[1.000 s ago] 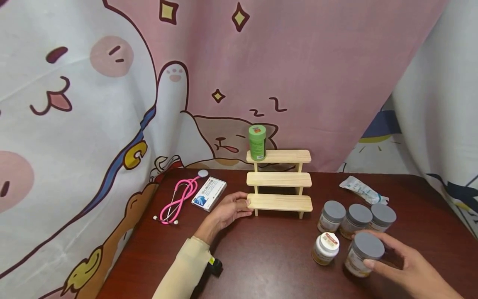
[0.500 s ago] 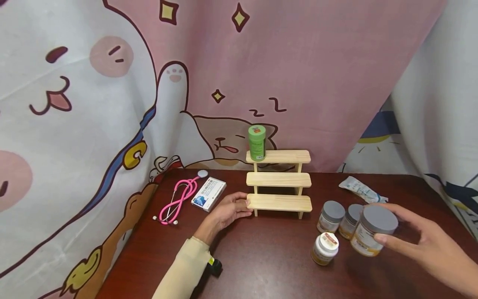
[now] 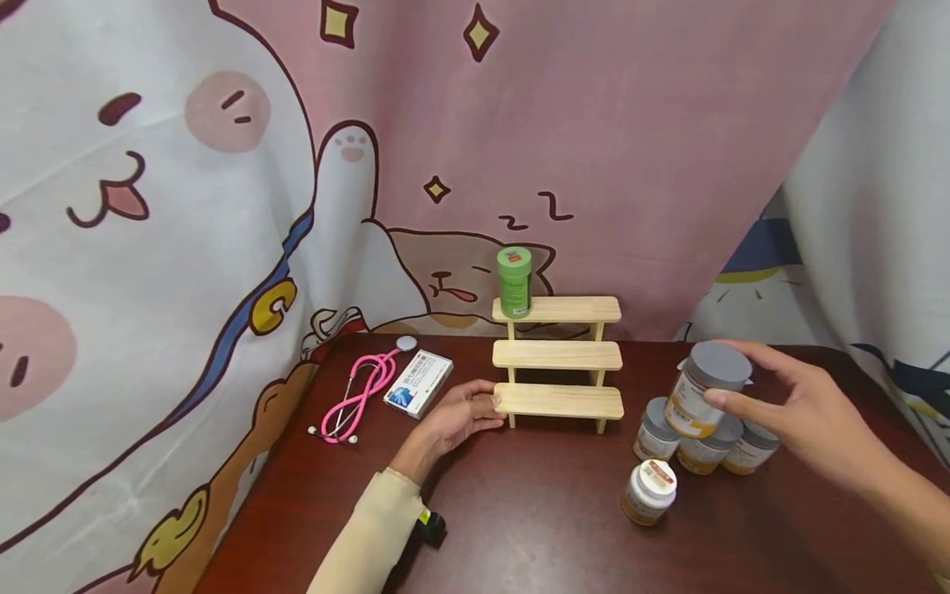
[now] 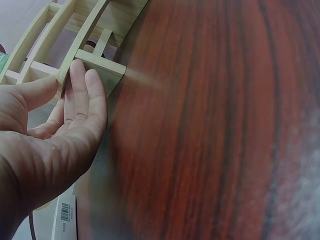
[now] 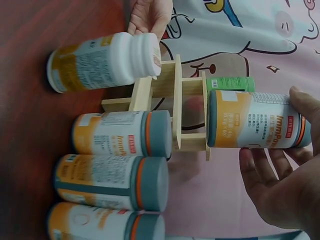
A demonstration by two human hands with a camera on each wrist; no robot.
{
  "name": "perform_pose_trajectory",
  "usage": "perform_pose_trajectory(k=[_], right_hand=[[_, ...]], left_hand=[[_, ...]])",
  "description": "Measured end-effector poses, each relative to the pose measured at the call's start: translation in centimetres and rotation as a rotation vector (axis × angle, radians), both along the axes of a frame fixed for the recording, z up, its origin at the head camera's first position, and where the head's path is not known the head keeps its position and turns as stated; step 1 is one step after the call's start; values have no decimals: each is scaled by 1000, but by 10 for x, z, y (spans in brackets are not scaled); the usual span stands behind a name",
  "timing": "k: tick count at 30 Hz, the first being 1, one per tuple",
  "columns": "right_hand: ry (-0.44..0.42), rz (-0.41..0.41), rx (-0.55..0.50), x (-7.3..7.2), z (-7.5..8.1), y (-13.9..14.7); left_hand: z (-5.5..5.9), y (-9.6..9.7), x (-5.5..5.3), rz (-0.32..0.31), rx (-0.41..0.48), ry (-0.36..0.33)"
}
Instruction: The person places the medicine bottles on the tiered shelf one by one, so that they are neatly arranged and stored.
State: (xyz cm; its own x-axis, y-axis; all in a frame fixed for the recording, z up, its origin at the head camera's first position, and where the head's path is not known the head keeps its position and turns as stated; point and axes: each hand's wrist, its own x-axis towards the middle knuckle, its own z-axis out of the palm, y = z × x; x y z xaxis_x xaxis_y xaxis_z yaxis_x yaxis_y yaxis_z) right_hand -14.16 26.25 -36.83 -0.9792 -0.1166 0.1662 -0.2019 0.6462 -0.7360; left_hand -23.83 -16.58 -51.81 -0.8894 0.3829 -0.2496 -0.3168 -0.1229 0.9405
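My left hand (image 3: 462, 417) pinches the left end of the lowest board of a three-step wooden display rack (image 3: 560, 401). In the left wrist view the thumb (image 4: 40, 92) lies on one side of that board and the fingertips on the other. My right hand (image 3: 809, 408) grips a supplement jar (image 3: 698, 396) with a grey lid and an orange-and-white label, raised and slightly tilted. Below it, three similar jars (image 5: 117, 182) stand together on the table. A smaller white-capped bottle (image 3: 649, 493) is in front of them. The top board carries a green bottle (image 3: 514, 285) at its left end.
Left of the rack lie a white-and-blue medicine box (image 3: 419, 384) and a pink stethoscope (image 3: 359, 392). A white tube, mostly hidden, lies behind the raised jar. A cartoon-printed cloth (image 3: 668, 165) hangs behind the dark red table (image 3: 549, 528).
My right hand has lifted the grey-lidded jar off the table and carried it up and back, over the other jars. The left hand stays at the rack.
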Motion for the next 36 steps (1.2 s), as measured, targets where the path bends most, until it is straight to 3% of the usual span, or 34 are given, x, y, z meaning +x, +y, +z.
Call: perform_pose_trajectory(k=[10,25,28,36], right_hand=[[2,9,-68,-41,13,-32],[61,119,-170,-104,29,-76],[103,128,-153,-117,29,-84],[127,142,-246,-145,28,-110]], left_hand=[[-3,-1,-3,-13,6,18],[0,2,-2,-12,14,7],[0,1,-2,-12,9,7],[-1,0,0,-4,15,19]])
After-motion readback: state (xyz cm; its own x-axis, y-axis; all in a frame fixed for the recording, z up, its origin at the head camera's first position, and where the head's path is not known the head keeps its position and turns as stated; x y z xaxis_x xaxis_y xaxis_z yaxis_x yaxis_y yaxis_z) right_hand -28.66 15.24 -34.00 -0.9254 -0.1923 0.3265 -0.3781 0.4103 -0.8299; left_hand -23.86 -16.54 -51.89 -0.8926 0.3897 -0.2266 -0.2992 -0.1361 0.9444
